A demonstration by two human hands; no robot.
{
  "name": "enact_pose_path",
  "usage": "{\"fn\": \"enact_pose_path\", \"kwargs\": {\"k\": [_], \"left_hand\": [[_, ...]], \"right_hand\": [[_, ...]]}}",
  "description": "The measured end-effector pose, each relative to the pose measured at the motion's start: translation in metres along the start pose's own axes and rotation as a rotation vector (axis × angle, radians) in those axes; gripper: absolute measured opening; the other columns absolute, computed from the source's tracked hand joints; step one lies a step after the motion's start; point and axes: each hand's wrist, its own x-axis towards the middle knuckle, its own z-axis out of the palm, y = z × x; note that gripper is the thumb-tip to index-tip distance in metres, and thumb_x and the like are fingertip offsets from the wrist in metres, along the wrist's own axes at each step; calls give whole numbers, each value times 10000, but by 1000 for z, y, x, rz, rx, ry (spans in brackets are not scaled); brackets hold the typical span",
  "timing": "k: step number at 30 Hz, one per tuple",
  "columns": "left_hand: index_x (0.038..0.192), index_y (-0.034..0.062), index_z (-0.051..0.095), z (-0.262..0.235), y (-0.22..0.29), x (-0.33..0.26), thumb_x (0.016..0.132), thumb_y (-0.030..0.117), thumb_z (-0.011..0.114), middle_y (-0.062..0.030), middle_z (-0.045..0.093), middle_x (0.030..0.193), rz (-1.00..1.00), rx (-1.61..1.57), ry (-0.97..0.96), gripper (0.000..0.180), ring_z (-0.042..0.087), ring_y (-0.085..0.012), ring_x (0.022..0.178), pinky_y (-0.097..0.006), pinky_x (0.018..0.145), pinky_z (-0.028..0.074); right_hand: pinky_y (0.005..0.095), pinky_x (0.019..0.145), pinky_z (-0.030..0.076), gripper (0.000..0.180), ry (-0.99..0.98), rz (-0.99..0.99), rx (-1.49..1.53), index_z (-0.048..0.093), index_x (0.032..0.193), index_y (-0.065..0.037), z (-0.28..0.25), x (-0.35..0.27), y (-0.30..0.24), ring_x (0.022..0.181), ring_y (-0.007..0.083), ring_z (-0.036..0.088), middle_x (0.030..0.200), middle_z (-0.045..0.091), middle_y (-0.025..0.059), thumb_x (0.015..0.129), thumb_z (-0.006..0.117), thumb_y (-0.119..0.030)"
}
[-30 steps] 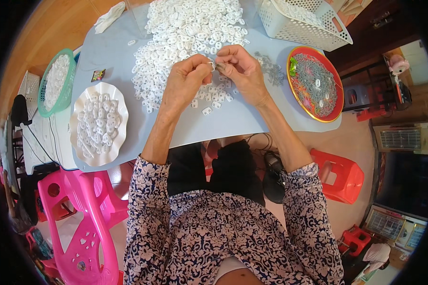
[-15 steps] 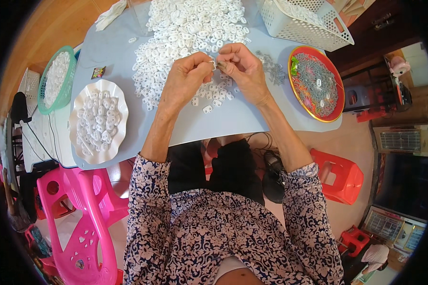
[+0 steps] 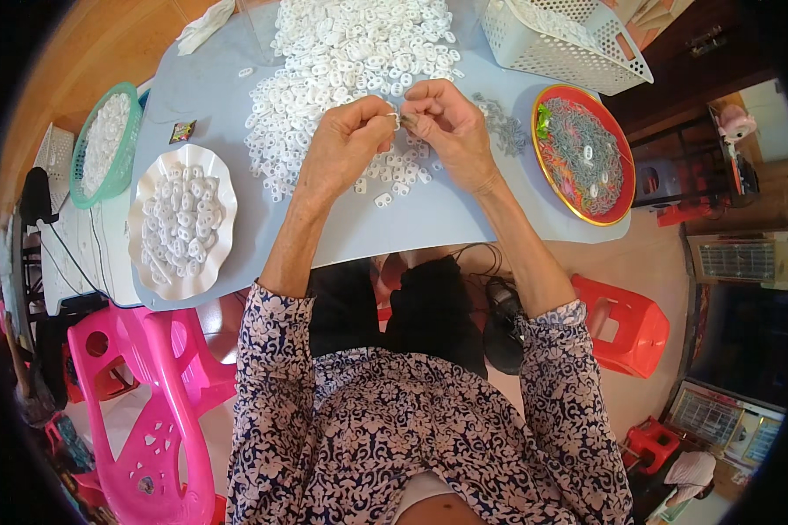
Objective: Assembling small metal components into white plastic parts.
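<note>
My left hand [image 3: 348, 138] is closed in a pinch, with a small white plastic piece [image 3: 396, 117] showing at its fingertips. Right beside it, my right hand [image 3: 451, 131] holds thumb and forefinger together; what sits between them is too small to make out. The fingertips of both hands nearly meet over the near part of a large heap of small white plastic pieces [image 3: 346, 66], each with oval holes. Several loose ones lie below the hands. Small grey pieces [image 3: 499, 127] are scattered just right of my right hand.
A red gold-rimmed tray [image 3: 625, 153] of grey pieces stands at the table's right. On the left are a scalloped white dish [image 3: 179, 291] of white pieces, a small wrapped packet [image 3: 182, 132] and a green basket [image 3: 124, 171]. A white perforated basket [image 3: 547, 68] stands far right.
Almost nothing differs. Both hands stay in the same place, with the left fingertips shifting very slightly around the white piece.
</note>
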Motion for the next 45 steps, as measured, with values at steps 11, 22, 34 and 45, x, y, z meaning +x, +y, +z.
{"fn": "enact_pose_path", "kwargs": {"k": [11,22,34,45], "left_hand": [[762,25,587,3,-5,0,860,126,524,25,517,630,53,-35,-48,154,456,-47,604,-216,544,363],[765,16,607,3,-3,-1,840,102,542,29,541,630,49,15,-74,131,430,-47,581,-224,530,348],[819,21,634,4,-5,2,841,105,536,16,585,662,25,-91,-42,130,503,-55,656,-207,611,402],[802,34,635,8,-10,-1,828,110,548,20,566,649,93,32,-32,119,414,-46,555,-220,495,330]], "right_hand": [[181,670,435,148,18,-16,-21,568,995,-14,-3,-2,1,737,45,526,835,604,-2,881,612,-97],[176,565,393,146,60,39,-87,598,832,-9,0,-4,2,617,35,476,706,579,-14,893,610,-142],[185,581,400,146,104,4,-97,607,883,-11,4,-3,-4,640,36,480,721,568,-26,907,582,-153],[178,519,381,130,128,-3,-123,610,813,-10,4,-3,1,592,14,468,658,577,-33,878,618,-123]]}}
